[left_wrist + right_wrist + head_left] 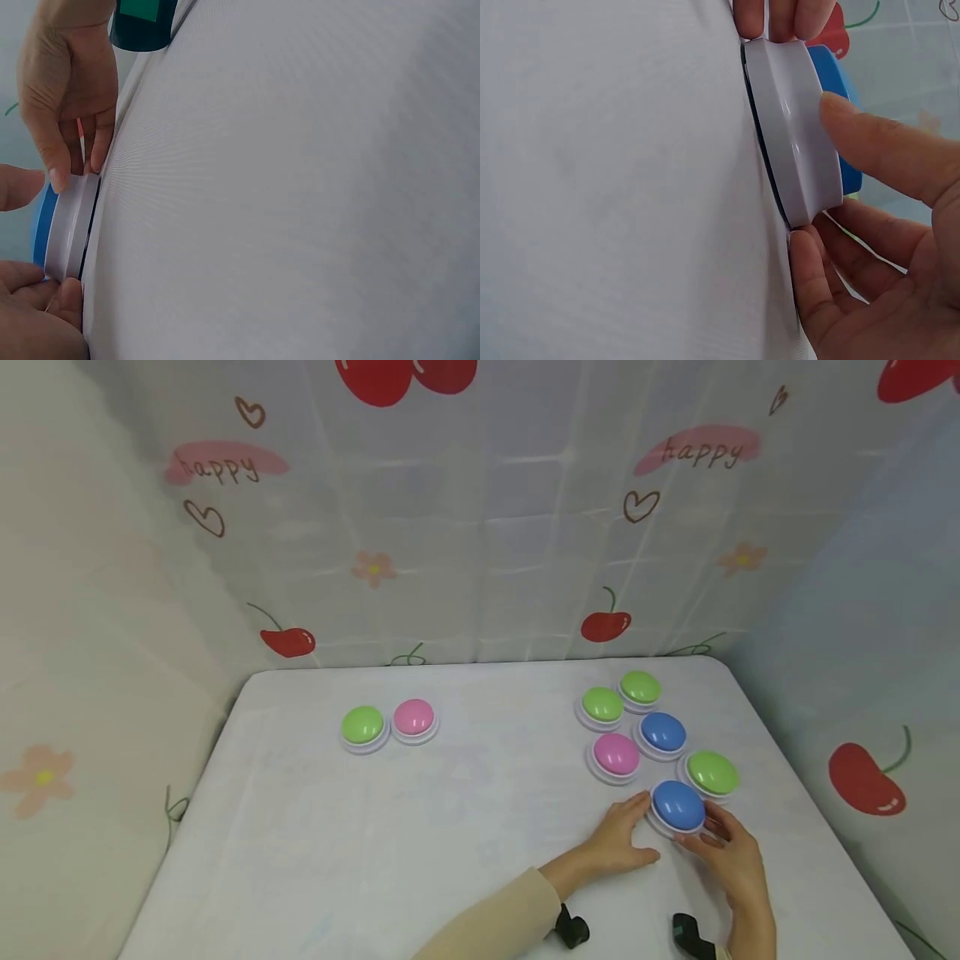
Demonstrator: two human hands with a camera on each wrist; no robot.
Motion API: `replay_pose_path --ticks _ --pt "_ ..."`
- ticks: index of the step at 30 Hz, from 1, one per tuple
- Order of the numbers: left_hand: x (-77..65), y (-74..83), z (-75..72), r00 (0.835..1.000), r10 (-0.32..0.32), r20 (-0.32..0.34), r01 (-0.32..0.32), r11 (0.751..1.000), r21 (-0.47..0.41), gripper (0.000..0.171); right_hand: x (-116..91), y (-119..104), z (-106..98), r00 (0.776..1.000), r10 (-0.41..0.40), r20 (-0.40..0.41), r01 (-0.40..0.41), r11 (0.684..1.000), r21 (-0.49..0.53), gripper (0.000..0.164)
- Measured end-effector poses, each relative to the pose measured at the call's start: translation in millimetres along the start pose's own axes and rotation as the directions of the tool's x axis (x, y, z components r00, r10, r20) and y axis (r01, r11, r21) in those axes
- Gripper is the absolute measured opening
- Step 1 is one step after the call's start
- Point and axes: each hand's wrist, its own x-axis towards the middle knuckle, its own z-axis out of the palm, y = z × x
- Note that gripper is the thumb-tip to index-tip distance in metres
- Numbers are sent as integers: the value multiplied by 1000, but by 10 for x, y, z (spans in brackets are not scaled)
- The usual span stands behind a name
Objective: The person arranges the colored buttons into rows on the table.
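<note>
The right hand pinches the blue button between both hands; the left hand, thumb spread, seemingly touches its opposite side. Just beyond the right hand, a green button crowds it.

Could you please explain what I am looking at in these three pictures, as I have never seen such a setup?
Of course. There is no machine at work: a person's bare left hand and right hand do the job. The wide picture comes from a head-worn camera looking forward and down; the two close ones come from the left and right wrists. On the white table sit domed buttons on pale bases: a green button and a pink button on the left, and six more clustered on the right. At the cluster's near edge, the right hand grips a blue button, while the left fingertips touch its opposite side.
</note>
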Motion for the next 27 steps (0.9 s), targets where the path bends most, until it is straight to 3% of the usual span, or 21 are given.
replay_pose_path --ticks 17,23,27 --pt "-34 -11 -39 1000 -16 -20 14 998 -62 76 12 -4 123 997 16 -81 -21 998 -53 84" --pt "-160 25 -108 999 -13 -42 11 999 -45 76 -104 -90 134 998 13 -65 -17 997 -71 86" --pt "-271 49 -217 994 24 -107 -29 999 -41 75 -206 -215 164 998 -17 -58 14 999 -50 88"
